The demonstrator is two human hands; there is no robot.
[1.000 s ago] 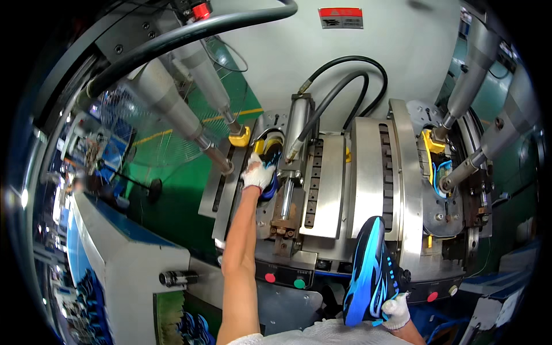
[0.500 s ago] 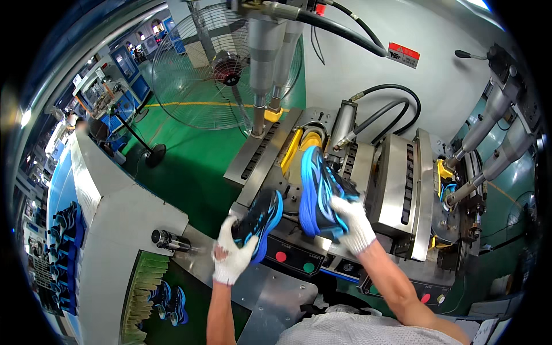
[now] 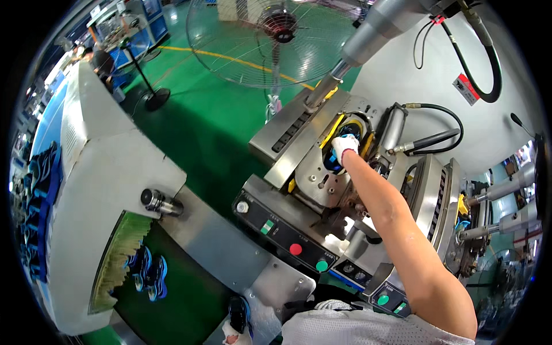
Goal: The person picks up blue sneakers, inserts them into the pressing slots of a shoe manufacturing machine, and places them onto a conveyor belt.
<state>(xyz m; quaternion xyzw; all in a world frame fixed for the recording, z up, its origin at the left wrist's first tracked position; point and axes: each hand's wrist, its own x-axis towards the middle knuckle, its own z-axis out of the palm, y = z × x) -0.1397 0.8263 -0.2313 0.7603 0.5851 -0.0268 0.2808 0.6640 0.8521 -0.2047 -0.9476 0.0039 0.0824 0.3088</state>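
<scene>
Head view: touching from above, with the gloved right hand (image 3: 346,144), a black-and-blue shoe (image 3: 332,163) set in the metal bed (image 3: 307,171) beside a yellow strip (image 3: 332,131); cannot tell whether gripping it or only pressing on it. Holding a second dark shoe (image 3: 238,310) by one end in the gloved left hand (image 3: 237,335), low at the bottom edge, near the green belt (image 3: 192,276) with two more shoes (image 3: 155,279) on it.

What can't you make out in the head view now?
Left hand, head view: cut off by the lower edge, so whether it grips the lower shoe is unclear.
Shoe in the machine, head view: partly covered by the right hand.
Fan, head view: top cut off by the upper edge.
</scene>
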